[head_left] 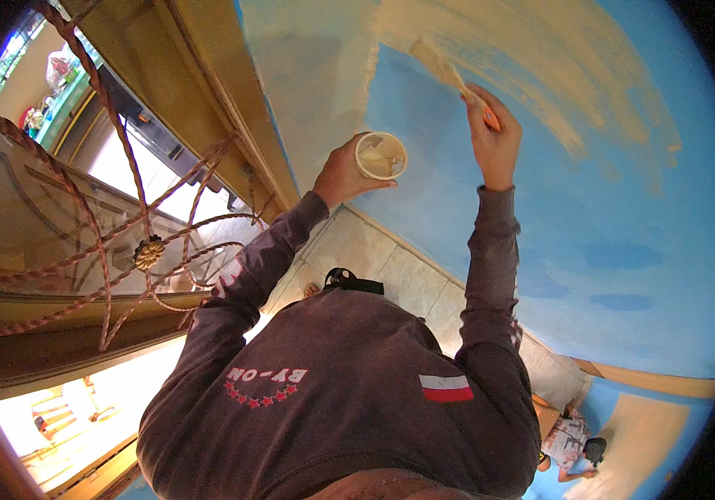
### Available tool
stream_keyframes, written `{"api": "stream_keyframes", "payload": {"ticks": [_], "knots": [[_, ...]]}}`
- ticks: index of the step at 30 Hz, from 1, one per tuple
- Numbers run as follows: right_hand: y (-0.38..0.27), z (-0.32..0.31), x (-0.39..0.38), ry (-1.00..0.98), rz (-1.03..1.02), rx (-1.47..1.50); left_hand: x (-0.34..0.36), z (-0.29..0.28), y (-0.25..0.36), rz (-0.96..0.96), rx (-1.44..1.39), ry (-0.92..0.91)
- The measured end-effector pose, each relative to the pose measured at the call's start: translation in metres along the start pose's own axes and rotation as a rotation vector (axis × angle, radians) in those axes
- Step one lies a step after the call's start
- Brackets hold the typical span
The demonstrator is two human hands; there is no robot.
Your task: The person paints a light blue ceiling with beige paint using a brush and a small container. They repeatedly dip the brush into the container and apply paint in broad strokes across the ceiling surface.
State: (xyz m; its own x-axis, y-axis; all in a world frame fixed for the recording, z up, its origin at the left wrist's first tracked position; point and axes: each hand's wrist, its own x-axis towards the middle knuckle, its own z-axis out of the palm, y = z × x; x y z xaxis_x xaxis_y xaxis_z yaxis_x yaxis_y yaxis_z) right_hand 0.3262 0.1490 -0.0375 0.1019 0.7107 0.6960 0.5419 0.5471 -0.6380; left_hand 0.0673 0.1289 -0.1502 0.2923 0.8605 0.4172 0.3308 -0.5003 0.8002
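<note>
My right hand [492, 137] is closed round the orange-tipped handle of a paintbrush [451, 75], raised in front of the wall. The brush's bristles lie against or very near the wall [424, 125], which is blue with cream-coloured paint strokes over its upper part; I cannot tell whether they touch. In my left hand [342, 172] is a small round tub [381, 157], gripped round its side with the thumb along the lower rim. Some cream paint shows inside the tub, and its wall is smeared. The tub is below and left of the brush.
A yellow-brown wooden frame [228, 100] and a twisted metal grille [149, 250] stand close on my left. Pale floor tiles [382, 258] run along the wall's foot. At the lower right another person [570, 437] reaches toward a cream-painted patch of wall.
</note>
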Motion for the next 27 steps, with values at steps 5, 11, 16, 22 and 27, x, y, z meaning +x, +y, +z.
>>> {"api": "stream_keyframes", "payload": {"ticks": [5,11,16,22,27], "knots": [[-0.002,0.043,0.061,0.019,-0.111,0.058,-0.001,-0.008,-0.005,-0.028,0.051,0.016],[0.011,0.074,0.102,0.052,-0.168,0.031,-0.001,-0.023,0.0,-0.104,0.05,0.032],[0.015,0.085,0.109,0.115,-0.22,-0.015,-0.002,-0.028,-0.013,-0.077,0.027,0.041],[0.015,0.059,0.098,0.163,-0.182,-0.143,0.0,-0.027,-0.011,-0.085,0.022,0.048],[0.015,0.021,0.085,0.13,-0.116,-0.179,0.003,-0.022,-0.011,-0.038,0.011,0.022]]}}
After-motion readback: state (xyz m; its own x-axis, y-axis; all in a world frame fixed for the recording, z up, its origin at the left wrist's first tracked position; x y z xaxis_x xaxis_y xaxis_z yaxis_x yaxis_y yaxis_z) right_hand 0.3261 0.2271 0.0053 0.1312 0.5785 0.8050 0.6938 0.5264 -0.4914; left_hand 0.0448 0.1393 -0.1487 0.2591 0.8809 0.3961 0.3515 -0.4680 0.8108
